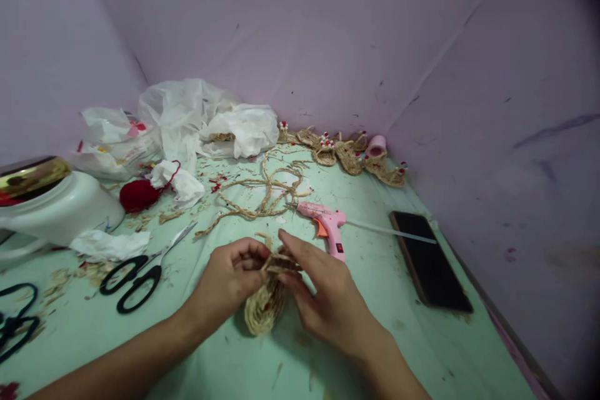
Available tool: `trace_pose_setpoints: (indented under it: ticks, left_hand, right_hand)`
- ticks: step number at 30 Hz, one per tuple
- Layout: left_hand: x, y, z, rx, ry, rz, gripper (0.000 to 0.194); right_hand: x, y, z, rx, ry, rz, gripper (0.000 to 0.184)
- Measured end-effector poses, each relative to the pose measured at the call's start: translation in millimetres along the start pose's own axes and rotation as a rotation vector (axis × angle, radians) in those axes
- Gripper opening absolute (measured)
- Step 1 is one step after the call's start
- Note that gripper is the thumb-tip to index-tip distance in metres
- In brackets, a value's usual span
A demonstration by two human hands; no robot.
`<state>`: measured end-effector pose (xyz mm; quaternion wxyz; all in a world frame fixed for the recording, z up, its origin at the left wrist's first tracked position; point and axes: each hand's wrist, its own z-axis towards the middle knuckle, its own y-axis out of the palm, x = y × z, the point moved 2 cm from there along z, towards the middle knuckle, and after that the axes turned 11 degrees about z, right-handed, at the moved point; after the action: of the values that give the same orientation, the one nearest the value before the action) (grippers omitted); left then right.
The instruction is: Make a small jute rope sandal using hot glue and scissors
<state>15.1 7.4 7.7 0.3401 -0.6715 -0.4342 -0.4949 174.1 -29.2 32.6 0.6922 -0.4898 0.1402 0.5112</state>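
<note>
A small woven straw slipper [264,311] is held between my two hands, just above the green cloth. My left hand [233,278] pinches the upper strap at its left side, fingers curled. From the right, my right hand [323,287] grips the same strap between thumb and fingers. The slipper's rounded sole end points toward me, with a small red spot on it. Just beyond my right hand lies a pink glue gun [323,215] with an orange trigger and a long clear glue stick [389,231]. A loose braided straw cord [253,212] is coiled behind my hands.
Black-handled scissors [147,269] lie at left, with another black-handled pair [16,322] at the edge. Nearby are red yarn [139,195], a white pitcher [89,203] and plastic bags [187,112]. Several woven slippers [349,159] line the back wall. A phone [431,262] lies right.
</note>
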Motion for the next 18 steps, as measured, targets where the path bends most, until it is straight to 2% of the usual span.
trace_pose_setpoints:
  ticks: [2, 5, 7, 9, 12, 15, 18]
  left_hand:
    - [-5, -3.7, 3, 0.069, -0.102, -0.187, 0.026]
    - [-9, -6.1, 6, 0.134, -0.186, -0.352, 0.034]
    - [-9, -4.9, 6, 0.169, -0.172, -0.365, 0.036]
    - [-10, -2.4, 5, 0.208, -0.121, -0.290, 0.032]
    - [-11, 0.9, 2, 0.239, -0.004, 0.017, 0.021]
    - [-9, -1.0, -3, 0.314, 0.151, 0.512, 0.007]
    - [-2, -7.7, -6, 0.419, 0.316, 0.927, 0.012]
  right_hand:
    - [2, -6, -1, 0.157, 0.060, 0.006, 0.048]
    - [10, -11, -4, 0.392, 0.295, 0.117, 0.021]
    - [16, -5, -6, 0.387, 0.419, 0.232, 0.011]
    - [20, 4, -8, 0.311, 0.453, 0.290, 0.006]
    - [26, 13, -9, 0.263, 0.416, 0.274, 0.009]
    - [29, 13, -11, 0.248, 0.356, 0.229, 0.014]
    - [29, 13, -11, 0.187, 0.303, 0.208, 0.019]
